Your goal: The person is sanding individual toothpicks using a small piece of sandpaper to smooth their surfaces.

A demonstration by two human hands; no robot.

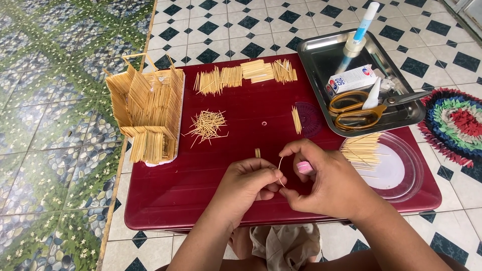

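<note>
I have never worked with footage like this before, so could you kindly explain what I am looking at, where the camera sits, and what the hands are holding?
There is no machine here: a person works with two bare hands, and the single picture comes from a camera worn on their head, looking down. The left hand and right hand pinch one thin toothpick between them; the right hand also grips a small pink object that I cannot identify.

They work over a dark red table. On it stand a little house built of toothpicks, a loose toothpick pile, rows of bundled sticks and a clear plate holding more. A metal tray carries yellow-handled scissors, a small box and a glue tube. A colourful rug lies on the tiled floor.
</note>
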